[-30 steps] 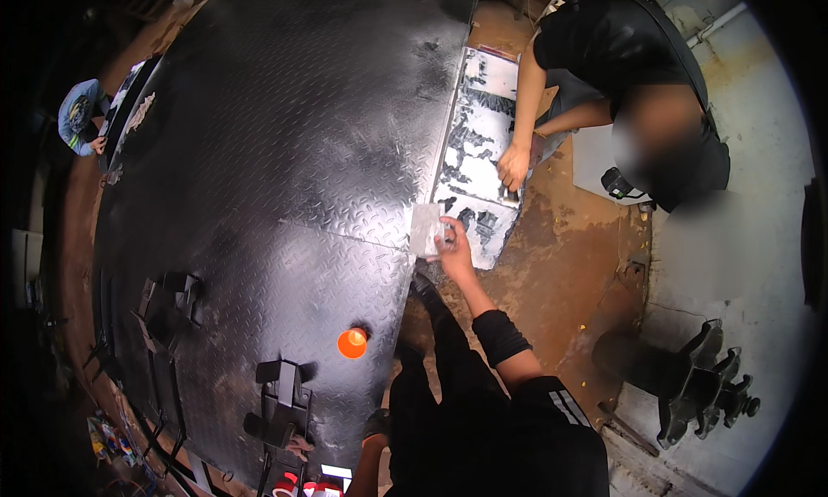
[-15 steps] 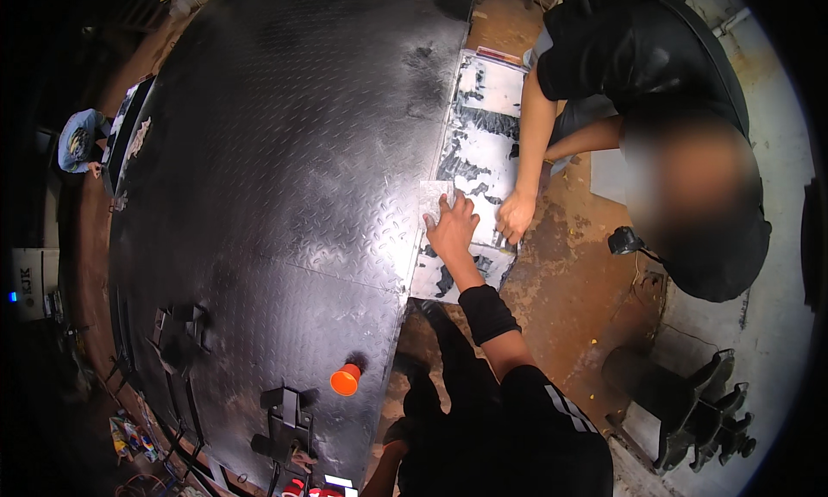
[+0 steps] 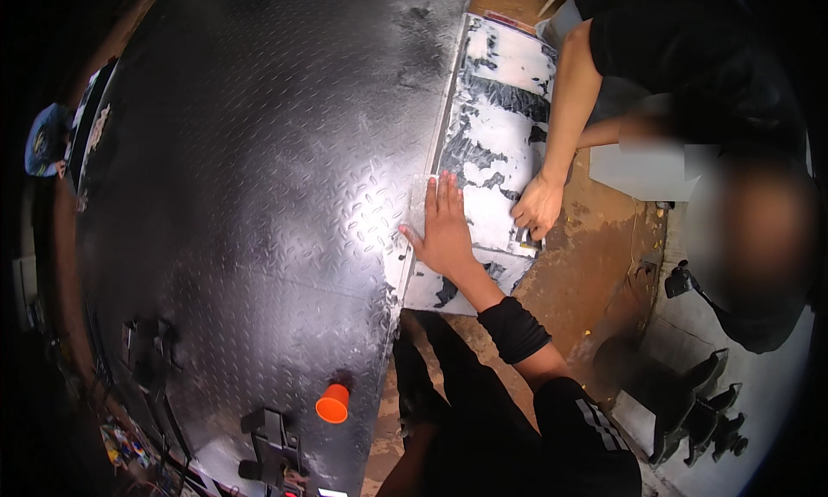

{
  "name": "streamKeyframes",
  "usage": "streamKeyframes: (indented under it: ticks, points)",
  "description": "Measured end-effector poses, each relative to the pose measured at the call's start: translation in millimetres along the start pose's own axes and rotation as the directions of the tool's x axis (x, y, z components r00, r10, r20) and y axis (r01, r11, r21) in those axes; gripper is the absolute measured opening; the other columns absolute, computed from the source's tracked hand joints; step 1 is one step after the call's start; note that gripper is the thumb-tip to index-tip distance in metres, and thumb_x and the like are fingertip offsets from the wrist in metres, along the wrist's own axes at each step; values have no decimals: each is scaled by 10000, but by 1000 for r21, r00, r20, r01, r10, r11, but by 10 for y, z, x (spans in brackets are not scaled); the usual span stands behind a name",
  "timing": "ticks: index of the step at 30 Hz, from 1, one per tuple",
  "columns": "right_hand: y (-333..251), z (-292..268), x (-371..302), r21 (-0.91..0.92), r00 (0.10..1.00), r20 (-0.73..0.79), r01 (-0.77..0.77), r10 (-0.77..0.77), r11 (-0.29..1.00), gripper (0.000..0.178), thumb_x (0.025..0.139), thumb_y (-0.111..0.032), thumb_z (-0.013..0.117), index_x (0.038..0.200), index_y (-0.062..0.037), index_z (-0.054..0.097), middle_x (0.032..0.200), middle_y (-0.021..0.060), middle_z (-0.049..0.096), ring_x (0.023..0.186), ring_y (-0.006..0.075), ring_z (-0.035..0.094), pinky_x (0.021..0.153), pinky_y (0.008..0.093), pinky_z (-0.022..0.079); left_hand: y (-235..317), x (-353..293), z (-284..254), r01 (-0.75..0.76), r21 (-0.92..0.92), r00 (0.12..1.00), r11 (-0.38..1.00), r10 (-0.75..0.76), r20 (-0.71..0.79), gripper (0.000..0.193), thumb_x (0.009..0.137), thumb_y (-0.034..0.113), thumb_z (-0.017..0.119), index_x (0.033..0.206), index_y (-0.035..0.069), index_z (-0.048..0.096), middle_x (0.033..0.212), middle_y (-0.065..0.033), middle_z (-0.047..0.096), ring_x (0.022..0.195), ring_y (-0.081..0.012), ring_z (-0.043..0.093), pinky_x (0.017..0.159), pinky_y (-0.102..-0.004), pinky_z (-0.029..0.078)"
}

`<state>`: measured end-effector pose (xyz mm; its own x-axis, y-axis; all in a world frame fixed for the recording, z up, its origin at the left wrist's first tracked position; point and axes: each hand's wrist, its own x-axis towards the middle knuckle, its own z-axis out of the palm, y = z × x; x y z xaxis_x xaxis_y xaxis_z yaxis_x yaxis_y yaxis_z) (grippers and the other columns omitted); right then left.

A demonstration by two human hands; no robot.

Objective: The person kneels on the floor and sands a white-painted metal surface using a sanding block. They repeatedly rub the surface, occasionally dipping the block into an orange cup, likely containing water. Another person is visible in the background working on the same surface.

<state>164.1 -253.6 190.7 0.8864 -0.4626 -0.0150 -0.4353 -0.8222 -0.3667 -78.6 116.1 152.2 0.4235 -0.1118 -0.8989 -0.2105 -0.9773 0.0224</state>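
Note:
My right hand point(image 3: 444, 225) lies flat, fingers stretched and thumb out to the left. Its palm and fingers rest on a small pale, clear-looking sheet point(image 3: 419, 195), mostly covered, at the seam between a black treadplate metal surface point(image 3: 285, 187) and a long white panel with torn black patches point(image 3: 492, 139). Of my left arm only a dim bit of forearm shows at the lower edge; the left hand is outside the picture. A co-worker's hand point(image 3: 539, 206), fingers curled, touches the white panel's right edge beside a small dark piece point(image 3: 523, 236) I cannot make out.
An orange cup point(image 3: 333, 404) sits on the treadplate near my side. Black metal brackets point(image 3: 272, 445) stand along its near left edge. The co-worker leans in from the right. A dark cast-metal part point(image 3: 703, 411) lies at the lower right. Another person is at the far left.
My right hand has flattened; its bent, spread fingers now lie straight and closer together over the pale sheet. The view has shifted. My left forearm has mostly left the picture.

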Motion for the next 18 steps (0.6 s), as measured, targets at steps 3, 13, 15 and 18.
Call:
streamKeyframes:
  ticks: [3, 13, 15, 18]
  points:
    - [14, 53, 118, -31, 999, -38, -8, 6, 999, 1003, 921, -518, 594, 1491, 178, 150, 1566, 394, 105, 1488, 505, 73, 1211, 538, 127, 25, 154, -67, 2, 44, 1000, 999, -3, 14, 1034, 696, 493, 826, 1521, 165, 294, 1492, -228, 393, 1290, -429, 492, 998, -542, 459]
    - [-90, 127, -18, 87, 986, -146, -69, 81, 994, 946, 929, -456, 594, 1485, 180, 169, 1543, 414, 143, 1476, 523, 106, 1197, 582, 131, 51, 382, -212, -5, 115, 1000, 993, 2, 30, 1055, 691, 498, 826, 1529, 164, 278, 1501, -227, 383, 1299, -429, 484, 1007, -541, 452]
    - [-75, 167, 226, 113, 964, -240, -92, 117, 989, 943, 933, -459, 590, 1489, 174, 167, 1540, 416, 146, 1476, 524, 105, 1195, 583, 132, 40, 385, -191, 1, 130, 999, 992, -5, 33, 1059, 690, 499, 826, 1531, 164, 275, 1503, -227, 381, 1300, -429, 482, 1009, -540, 451]
    - [-109, 116, 115, 154, 967, -215, -103, 135, 983, 944, 944, -477, 564, 1493, 171, 153, 1538, 408, 171, 1472, 515, 139, 1201, 564, 137, 42, 417, -221, -5, 138, 999, 990, 0, 38, 1065, 689, 501, 826, 1533, 164, 270, 1506, -226, 377, 1303, -430, 480, 1011, -540, 449]
